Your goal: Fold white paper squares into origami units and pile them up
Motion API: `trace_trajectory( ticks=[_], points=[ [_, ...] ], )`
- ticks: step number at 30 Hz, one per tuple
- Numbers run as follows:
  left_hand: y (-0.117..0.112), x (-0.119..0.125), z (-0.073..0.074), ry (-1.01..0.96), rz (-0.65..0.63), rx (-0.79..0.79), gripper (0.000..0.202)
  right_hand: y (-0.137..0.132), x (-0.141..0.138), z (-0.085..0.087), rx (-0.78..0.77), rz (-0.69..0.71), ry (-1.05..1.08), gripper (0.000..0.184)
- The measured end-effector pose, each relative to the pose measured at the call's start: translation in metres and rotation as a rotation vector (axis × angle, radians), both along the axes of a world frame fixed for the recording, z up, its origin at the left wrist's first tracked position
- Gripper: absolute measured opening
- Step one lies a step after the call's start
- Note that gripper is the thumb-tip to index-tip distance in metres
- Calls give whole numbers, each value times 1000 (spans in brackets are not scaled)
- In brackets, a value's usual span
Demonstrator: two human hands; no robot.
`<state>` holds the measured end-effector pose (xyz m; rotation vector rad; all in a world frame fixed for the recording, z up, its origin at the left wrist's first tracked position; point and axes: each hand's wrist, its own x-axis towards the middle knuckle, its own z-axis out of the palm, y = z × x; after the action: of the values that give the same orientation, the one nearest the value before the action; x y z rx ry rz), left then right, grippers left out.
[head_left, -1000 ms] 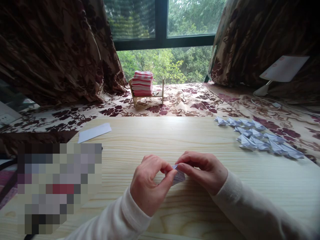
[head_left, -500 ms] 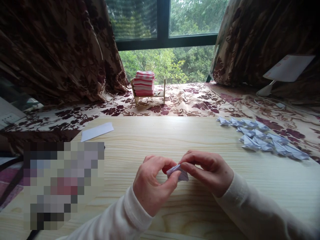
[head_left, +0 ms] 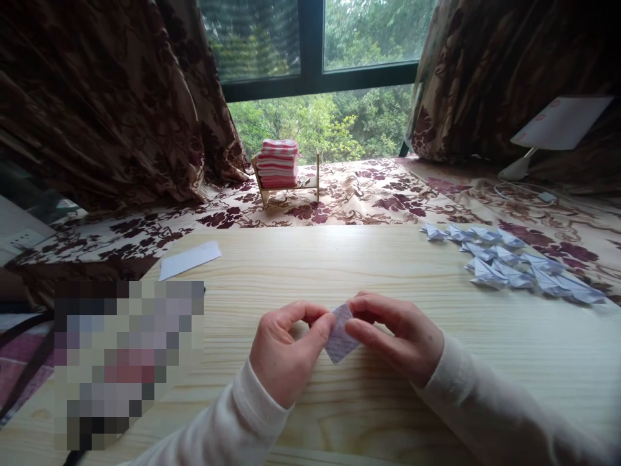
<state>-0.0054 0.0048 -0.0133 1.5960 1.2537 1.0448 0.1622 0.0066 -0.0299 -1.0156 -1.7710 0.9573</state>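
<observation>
Both of my hands pinch one small folded piece of pale printed paper just above the light wooden table. My left hand grips its left edge between thumb and fingers. My right hand holds its right edge the same way. The paper stands tilted, its flat face turned toward me. Both arms wear cream sleeves.
A heap of several folded paper pieces lies at the table's right rear. A white paper strip lies at the left rear. A blurred patch covers the left front. Behind stand a small wooden rack with striped cloths, curtains and a lamp.
The folded paper has been turned up between my fingers, so its flat face now shows. Both hands stayed in place.
</observation>
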Motion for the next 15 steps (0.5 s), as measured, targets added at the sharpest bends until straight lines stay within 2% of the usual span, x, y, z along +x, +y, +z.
trace_trajectory(
  ticks=[4, 11, 15],
  points=[
    [2, 0, -4, -60, 21, -36, 17, -1, -1, -4, 13, -11, -9, 25],
    [1, -1, -10, -62, -104, -78, 20, -3, -1, -2, 87, 6, -35, 23],
    [-2, 0, -11, -55, -109, -104, 21, -4, -3, -2, 118, 3, -41, 23]
  ],
)
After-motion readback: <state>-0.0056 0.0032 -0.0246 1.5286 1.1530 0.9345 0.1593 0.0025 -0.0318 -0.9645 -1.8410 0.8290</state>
